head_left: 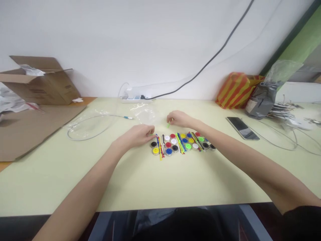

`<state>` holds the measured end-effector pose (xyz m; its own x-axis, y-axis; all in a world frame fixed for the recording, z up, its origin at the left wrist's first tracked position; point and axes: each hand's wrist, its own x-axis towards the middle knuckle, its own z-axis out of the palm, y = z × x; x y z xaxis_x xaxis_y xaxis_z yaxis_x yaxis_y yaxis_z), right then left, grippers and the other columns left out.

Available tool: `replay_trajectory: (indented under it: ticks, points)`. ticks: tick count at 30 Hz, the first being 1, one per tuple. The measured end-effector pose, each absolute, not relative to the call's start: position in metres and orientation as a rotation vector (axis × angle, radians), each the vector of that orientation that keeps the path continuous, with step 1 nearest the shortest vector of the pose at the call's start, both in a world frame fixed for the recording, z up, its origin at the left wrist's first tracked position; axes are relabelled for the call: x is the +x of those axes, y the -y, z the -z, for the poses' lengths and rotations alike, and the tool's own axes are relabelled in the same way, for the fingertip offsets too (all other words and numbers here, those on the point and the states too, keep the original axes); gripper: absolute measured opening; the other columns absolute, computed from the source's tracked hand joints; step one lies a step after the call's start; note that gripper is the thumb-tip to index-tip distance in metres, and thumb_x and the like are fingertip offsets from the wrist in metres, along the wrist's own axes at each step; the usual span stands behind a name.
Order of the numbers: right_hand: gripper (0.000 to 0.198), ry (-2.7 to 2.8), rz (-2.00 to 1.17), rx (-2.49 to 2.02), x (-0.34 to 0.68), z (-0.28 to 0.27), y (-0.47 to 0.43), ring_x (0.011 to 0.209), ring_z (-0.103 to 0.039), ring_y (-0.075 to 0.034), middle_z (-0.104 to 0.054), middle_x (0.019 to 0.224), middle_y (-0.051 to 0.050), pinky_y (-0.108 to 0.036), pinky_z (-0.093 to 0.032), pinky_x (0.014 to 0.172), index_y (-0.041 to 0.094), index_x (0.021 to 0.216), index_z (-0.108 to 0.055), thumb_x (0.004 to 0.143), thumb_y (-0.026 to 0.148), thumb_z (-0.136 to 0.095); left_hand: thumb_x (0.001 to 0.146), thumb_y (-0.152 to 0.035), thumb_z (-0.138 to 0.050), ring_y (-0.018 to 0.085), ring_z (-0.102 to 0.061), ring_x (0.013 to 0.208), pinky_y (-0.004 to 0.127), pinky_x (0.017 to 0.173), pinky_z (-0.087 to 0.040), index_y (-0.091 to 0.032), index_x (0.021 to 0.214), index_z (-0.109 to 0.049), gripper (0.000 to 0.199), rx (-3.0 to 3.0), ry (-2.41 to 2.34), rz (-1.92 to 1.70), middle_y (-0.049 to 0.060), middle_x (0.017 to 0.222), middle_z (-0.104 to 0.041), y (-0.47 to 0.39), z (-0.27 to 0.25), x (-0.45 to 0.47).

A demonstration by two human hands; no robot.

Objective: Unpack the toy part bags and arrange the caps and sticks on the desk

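Round discs in clear cases, in several colours, sit in rows on the table, among them a yellow disc, a black disc and a blue disc. Between the groups of discs lie thin plastic sticks, yellow, blue, red, green and white. My left hand is closed at the left end of the rows, fingertips together beside the sticks there; what it pinches, if anything, is too small to tell. Just behind the rows, my right hand pinches a small bright green plastic stick, mostly hidden by the fingers.
A phone lies to the right, near a striped bag and a grey plastic bag. A power strip stands against the wall. At left are a white cable, clear plastic wrap and an open cardboard box.
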<state>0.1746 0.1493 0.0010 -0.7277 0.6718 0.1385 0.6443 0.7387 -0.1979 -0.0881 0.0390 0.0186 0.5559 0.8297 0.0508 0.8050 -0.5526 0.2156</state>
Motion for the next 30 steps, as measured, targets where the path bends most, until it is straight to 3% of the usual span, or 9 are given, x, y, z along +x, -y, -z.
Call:
replay_trajectory:
  ticks: [3, 7, 13, 18, 23, 28, 30]
  points:
    - [0.018, 2.738, -0.098, -1.072, 0.178, -0.001, -0.157, 0.089, -0.060, -0.019, -0.072, 0.097, -0.008, -0.026, -0.036, 0.072, 0.016, 0.095, -0.077, 0.081, 0.010, -0.069, 0.098, -0.046, -0.051, 0.020, -0.053, 0.062, 0.031, 0.058, -0.031, -0.023, 0.081, -0.051, 0.029, 2.604, -1.406, -0.209, 0.002, 0.071, -0.061, -0.040, -0.019, -0.089]
    - [0.010, 2.744, -0.152, -1.138, 0.184, 0.001, -0.162, 0.083, -0.060, -0.018, -0.071, 0.093, -0.007, -0.026, -0.036, 0.069, 0.015, 0.088, -0.075, 0.081, 0.012, -0.069, 0.099, -0.043, -0.050, 0.020, -0.056, 0.066, 0.031, 0.059, -0.031, -0.023, 0.087, -0.052, 0.024, 2.610, -1.442, -0.221, 0.002, 0.074, -0.061, -0.041, -0.021, -0.088]
    - [0.006, 2.696, -0.145, -1.096, 0.194, -0.003, -0.155, 0.085, -0.060, -0.018, -0.071, 0.090, -0.008, -0.026, -0.038, 0.074, 0.014, 0.082, -0.073, 0.081, 0.012, -0.067, 0.098, -0.041, -0.050, 0.020, -0.060, 0.079, 0.032, 0.069, -0.041, -0.021, 0.098, -0.056, 0.020, 2.629, -1.435, -0.527, 0.005, 0.095, -0.065, -0.036, -0.027, -0.084]
    - [0.008, 2.461, -0.299, -1.052, 0.223, -0.023, -0.142, 0.081, -0.063, -0.018, -0.072, 0.084, -0.006, -0.027, -0.043, 0.076, 0.015, 0.076, -0.065, 0.080, 0.008, -0.062, 0.097, -0.044, -0.057, 0.018, -0.060, 0.076, 0.031, 0.072, -0.044, -0.022, 0.097, -0.057, 0.022, 2.490, -1.314, -0.719, 0.001, 0.086, -0.065, -0.047, -0.030, -0.072]
    - [0.007, 2.068, -0.549, -1.043, 0.247, -0.031, -0.120, 0.070, -0.065, -0.016, -0.070, 0.076, -0.003, -0.027, -0.049, 0.068, 0.018, 0.077, -0.058, 0.079, 0.012, -0.061, 0.094, -0.045, -0.060, 0.022, -0.061, 0.093, 0.035, 0.083, -0.047, -0.020, 0.090, -0.064, 0.026, 2.601, -1.082, -0.652, 0.006, 0.098, -0.066, -0.087, -0.030, -0.028]
    - [0.013, 1.675, -0.668, -1.027, 0.245, -0.016, -0.095, 0.063, -0.065, -0.015, -0.069, 0.074, -0.003, -0.029, -0.054, 0.064, 0.018, 0.082, -0.060, 0.076, 0.025, -0.069, 0.086, -0.047, -0.067, 0.022, -0.061, 0.082, 0.033, 0.076, -0.047, -0.017, 0.085, -0.069, 0.030, 2.553, -1.078, -0.487, 0.007, 0.090, -0.067, -0.111, -0.016, 0.013]
    - [0.014, 1.608, -0.683, -1.049, 0.241, -0.006, -0.089, 0.062, -0.064, -0.015, -0.070, 0.074, -0.003, -0.030, -0.054, 0.063, 0.018, 0.083, -0.061, 0.076, 0.026, -0.070, 0.088, -0.050, -0.064, 0.022, -0.061, 0.083, 0.034, 0.077, -0.048, -0.016, 0.094, -0.072, 0.035, 2.538, -1.112, -0.500, 0.008, 0.091, -0.068, -0.110, -0.009, 0.014]
